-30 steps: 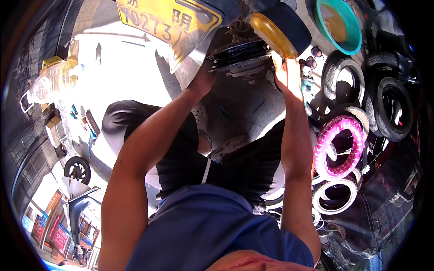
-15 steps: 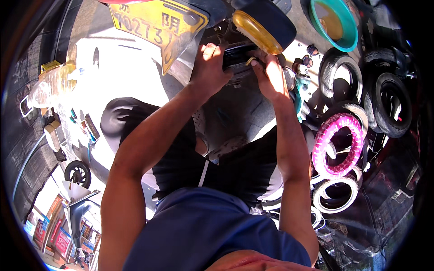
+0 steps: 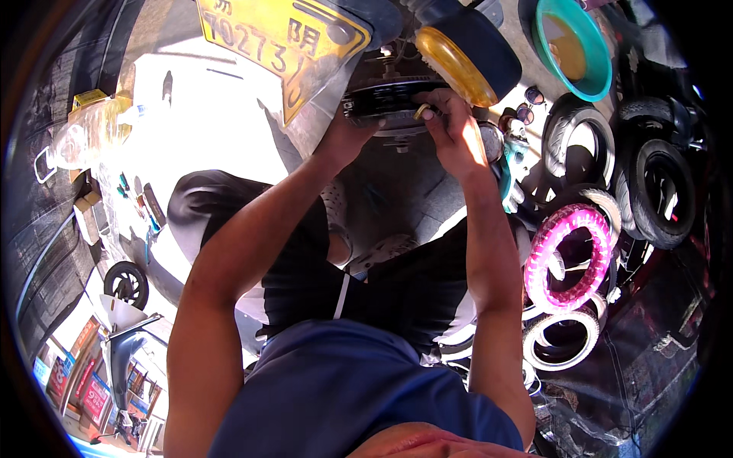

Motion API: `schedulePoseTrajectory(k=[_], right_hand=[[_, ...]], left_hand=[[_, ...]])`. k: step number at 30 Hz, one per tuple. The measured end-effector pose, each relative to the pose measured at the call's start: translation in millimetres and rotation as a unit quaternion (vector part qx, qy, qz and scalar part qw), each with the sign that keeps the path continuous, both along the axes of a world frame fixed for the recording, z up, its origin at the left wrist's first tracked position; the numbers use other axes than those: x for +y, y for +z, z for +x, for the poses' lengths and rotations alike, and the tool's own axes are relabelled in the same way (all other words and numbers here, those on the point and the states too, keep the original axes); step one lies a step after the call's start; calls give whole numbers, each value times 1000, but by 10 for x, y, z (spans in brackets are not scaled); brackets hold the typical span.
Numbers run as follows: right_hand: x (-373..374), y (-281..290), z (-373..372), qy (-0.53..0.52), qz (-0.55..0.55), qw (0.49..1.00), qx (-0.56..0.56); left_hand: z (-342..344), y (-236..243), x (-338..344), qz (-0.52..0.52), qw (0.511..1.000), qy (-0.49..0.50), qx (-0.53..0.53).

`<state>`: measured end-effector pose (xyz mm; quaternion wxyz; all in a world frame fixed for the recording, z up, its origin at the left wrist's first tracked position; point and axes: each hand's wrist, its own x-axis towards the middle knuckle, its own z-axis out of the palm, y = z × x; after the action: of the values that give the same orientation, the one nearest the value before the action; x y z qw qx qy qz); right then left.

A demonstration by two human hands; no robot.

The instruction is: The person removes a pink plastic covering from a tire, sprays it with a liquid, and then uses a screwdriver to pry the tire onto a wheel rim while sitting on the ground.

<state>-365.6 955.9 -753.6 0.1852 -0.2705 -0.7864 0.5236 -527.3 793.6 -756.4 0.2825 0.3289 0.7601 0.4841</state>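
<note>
Tyres [image 3: 660,187] lie stacked at the right, a pink one [image 3: 571,259] among them. Above hangs a yellow plate [image 3: 282,42]. Beneath it the left hand [image 3: 347,141] cups a dark wheel hub [image 3: 385,103]; the right hand [image 3: 450,130] pinches its rim.

Both forearms enter from the lower edge and extend upward, nearly parallel, elbows bent. Left hand [image 3: 347,137] raised, wrist slightly flexed, fingers curled and mostly hidden from view. Right hand [image 3: 450,126] at the same height, just beside the left, fingers [image 3: 427,103] bent inward in a pinching grip.
</note>
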Motion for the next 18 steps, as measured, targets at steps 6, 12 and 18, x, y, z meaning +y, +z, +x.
schedulePoseTrajectory(k=[6, 12, 18], right_hand=[[275, 35, 135, -87, 41, 990, -102], [286, -26, 147, -108, 86, 987, -88], [33, 216, -117, -65, 201, 978, 1]], left_hand=[[-231, -538, -354, -8, 992, -54, 117], [-269, -452, -276, 14, 978, -102, 179], [-168, -310, -92, 59, 980, -88, 170]])
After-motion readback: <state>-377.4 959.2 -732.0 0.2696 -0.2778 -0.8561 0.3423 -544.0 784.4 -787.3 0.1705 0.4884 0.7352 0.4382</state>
